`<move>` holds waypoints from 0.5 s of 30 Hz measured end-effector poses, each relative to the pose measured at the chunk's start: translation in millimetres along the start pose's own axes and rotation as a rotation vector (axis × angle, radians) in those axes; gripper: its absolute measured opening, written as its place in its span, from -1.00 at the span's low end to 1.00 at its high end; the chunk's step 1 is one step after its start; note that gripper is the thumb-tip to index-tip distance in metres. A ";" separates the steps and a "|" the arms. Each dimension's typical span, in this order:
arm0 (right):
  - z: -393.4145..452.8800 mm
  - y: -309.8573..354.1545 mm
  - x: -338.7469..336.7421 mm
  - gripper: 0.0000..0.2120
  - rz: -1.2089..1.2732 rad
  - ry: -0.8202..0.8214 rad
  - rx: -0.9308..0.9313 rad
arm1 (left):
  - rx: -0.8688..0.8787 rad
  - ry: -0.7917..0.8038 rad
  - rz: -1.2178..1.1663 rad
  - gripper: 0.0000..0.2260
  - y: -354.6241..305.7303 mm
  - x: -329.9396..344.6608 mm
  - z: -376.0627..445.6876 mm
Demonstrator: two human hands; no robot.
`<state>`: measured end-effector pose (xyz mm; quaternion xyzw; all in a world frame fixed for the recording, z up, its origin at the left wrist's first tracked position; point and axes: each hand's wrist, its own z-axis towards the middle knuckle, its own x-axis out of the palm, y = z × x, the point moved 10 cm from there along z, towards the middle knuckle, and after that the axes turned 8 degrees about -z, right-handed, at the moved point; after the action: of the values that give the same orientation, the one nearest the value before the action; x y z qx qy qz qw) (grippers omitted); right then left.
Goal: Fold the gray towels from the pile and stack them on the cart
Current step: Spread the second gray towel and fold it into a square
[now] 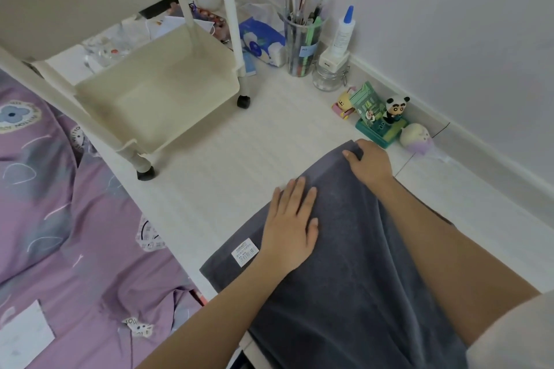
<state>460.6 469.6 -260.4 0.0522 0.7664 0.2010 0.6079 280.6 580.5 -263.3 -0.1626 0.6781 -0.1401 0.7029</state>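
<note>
A dark gray towel [344,266] lies on the white floor [239,159], running from the middle toward the bottom of the view, with a white label near its left edge. My left hand [289,228] presses flat on the towel with straight fingers. My right hand [370,163] grips the towel's far corner, fingers curled over its edge. The cream cart [156,90] stands to the upper left on black casters; its lower tray holds nothing. No towel pile is in view.
A purple patterned bedspread [60,219] fills the left. Along the wall sit a pen cup [301,45], a glue bottle [343,30], a glass jar [326,78], a tissue pack [260,39] and small toy figures [386,117]. Clutter lies behind the cart.
</note>
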 end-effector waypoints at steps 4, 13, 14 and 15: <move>1.3 -0.8 -5.5 -0.78 -0.037 -0.045 0.014 | 0.004 0.115 0.100 -0.48 4.4 23.8 8.2; 10.6 -2.5 -0.6 -0.69 -0.041 0.011 0.113 | -0.095 0.153 0.117 -0.47 12.9 27.4 7.2; 5.9 -9.1 -5.5 -0.66 0.044 0.008 0.127 | -0.099 0.154 0.131 -0.47 7.9 25.2 9.3; 0.2 -15.4 -9.4 -0.65 0.128 0.005 0.134 | -0.097 0.141 0.136 -0.47 0.3 22.5 14.0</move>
<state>465.7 452.5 -257.6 0.1410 0.7748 0.1880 0.5870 295.4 571.9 -283.6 -0.1399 0.7415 -0.0700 0.6525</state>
